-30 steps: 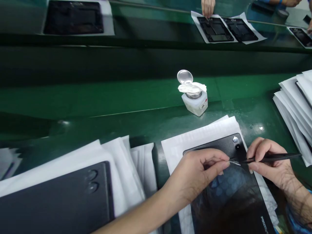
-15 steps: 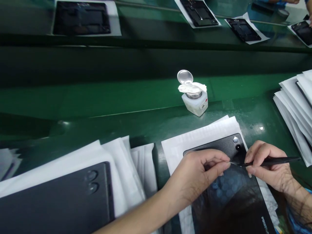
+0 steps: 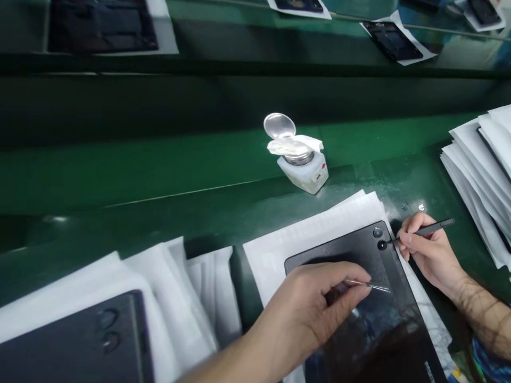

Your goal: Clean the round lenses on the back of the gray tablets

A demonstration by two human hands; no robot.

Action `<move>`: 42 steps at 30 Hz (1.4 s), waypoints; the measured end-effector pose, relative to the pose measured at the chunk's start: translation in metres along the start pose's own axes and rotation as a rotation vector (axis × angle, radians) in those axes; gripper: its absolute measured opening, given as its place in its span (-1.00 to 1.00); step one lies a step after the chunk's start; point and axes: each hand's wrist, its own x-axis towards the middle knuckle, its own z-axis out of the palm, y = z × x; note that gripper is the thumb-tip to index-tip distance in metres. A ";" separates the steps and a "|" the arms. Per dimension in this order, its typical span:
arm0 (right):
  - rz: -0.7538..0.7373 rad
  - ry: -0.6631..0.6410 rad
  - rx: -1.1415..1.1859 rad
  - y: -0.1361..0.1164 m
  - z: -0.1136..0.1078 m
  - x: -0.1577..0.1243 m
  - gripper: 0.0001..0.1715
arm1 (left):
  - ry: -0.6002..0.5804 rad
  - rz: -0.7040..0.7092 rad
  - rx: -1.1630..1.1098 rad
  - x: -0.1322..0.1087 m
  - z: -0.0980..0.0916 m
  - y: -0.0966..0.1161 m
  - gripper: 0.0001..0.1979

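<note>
A black tablet (image 3: 399, 340) lies back side up on white sheets, its two round camera rings near the top right corner. My left hand (image 3: 311, 303) is over the tablet, thumb and forefinger pinching a thin clear film strip (image 3: 380, 288). Between the fingers of my right hand (image 3: 431, 255) are black tweezers (image 3: 436, 227), held like a pen. Their tip is at the lower camera ring (image 3: 382, 245); whether it touches is too small to tell.
A white dispenser bottle (image 3: 305, 175) with its metal lid up and a white wipe on top stands behind the tablet. Another tablet (image 3: 72, 346) lies on sheets at left. Stacked white sheets (image 3: 475, 175) are at right. Tablet parts on paper (image 3: 393, 40) line the raised shelf.
My right hand has moved the tweezers away from my left fingers, up to the lower camera ring. The clear strip now sticks out from my left fingers. The view has shifted slightly.
</note>
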 end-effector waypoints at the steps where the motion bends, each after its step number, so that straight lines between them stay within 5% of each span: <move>1: 0.007 -0.005 0.003 0.001 0.001 0.000 -0.78 | -0.005 0.007 0.002 -0.001 0.000 0.000 -0.87; 10: 0.028 0.028 -0.008 0.005 0.003 -0.003 -0.80 | 0.087 0.085 -0.016 -0.003 0.004 -0.006 -0.92; 42: -0.003 0.051 -0.053 0.010 0.000 -0.002 -0.78 | 0.097 0.137 -0.026 0.000 0.003 -0.005 -0.90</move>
